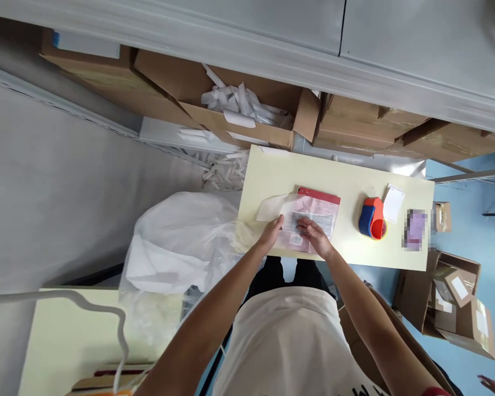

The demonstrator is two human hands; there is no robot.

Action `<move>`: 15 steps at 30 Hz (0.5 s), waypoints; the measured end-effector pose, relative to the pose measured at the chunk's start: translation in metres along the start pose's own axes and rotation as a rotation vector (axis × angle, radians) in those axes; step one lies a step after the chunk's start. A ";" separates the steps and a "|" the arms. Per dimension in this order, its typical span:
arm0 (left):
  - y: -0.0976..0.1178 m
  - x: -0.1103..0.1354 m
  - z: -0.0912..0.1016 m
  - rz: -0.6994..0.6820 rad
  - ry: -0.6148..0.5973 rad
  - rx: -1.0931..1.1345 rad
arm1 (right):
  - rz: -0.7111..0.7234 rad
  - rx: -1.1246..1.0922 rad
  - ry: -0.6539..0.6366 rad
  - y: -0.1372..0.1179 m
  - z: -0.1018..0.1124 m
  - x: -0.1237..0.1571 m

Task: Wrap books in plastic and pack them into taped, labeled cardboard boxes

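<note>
A clear plastic pouch [313, 212] with a red strip along its far edge lies flat on the pale yellow table [272, 170]. Printed labels show through it. My left hand [271, 232] rests on the pouch's left part, fingers stretched flat. My right hand [315, 236] presses on the pouch near its front edge, fingers spread over a label. A thin whitish sheet [270, 206] sticks out from under the pouch to the left.
A red and blue tape dispenser [372, 218] and a white paper slip [393, 202] sit right of the pouch. Open cardboard boxes [239, 104] with white strips stand behind the table. A big white plastic bag [177, 247] lies left. Small boxes [457, 302] sit on the floor at right.
</note>
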State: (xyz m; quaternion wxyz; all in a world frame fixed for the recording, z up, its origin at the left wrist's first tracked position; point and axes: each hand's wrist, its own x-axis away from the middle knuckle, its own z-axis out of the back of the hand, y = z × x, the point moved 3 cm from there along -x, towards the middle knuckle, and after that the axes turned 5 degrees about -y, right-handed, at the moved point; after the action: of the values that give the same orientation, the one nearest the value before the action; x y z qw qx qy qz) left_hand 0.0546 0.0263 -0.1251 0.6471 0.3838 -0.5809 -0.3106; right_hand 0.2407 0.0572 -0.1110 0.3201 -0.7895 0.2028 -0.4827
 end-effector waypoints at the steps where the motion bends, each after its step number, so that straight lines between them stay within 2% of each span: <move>1: 0.000 0.002 0.005 0.025 0.029 -0.069 | 0.010 0.002 0.000 0.004 0.001 -0.001; 3: 0.006 0.006 0.013 0.052 0.110 -0.210 | 0.038 0.003 -0.012 0.012 0.003 -0.004; 5: 0.016 0.010 0.011 -0.044 0.170 -0.334 | 0.076 0.009 -0.016 0.018 0.004 -0.007; 8: 0.026 0.009 -0.012 -0.210 0.102 -0.474 | 0.122 0.040 -0.035 0.021 0.001 -0.010; 10: 0.020 0.004 -0.030 -0.164 0.051 -0.534 | 0.144 0.080 -0.073 0.020 -0.004 -0.009; 12: 0.006 -0.001 -0.040 -0.046 0.046 -0.556 | 0.172 0.160 -0.082 0.017 -0.007 -0.002; 14: -0.006 -0.005 -0.044 0.019 0.053 -0.538 | 0.239 0.300 0.015 0.013 -0.002 0.011; 15: -0.010 -0.006 -0.043 0.023 0.054 -0.523 | 0.284 0.379 0.116 0.011 0.004 0.020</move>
State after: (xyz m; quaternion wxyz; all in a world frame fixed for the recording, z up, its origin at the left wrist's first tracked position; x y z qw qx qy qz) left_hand 0.0971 0.0316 -0.1382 0.7431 0.2049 -0.4678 -0.4325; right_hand 0.2527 0.0383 -0.1074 0.5149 -0.6501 0.2355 -0.5067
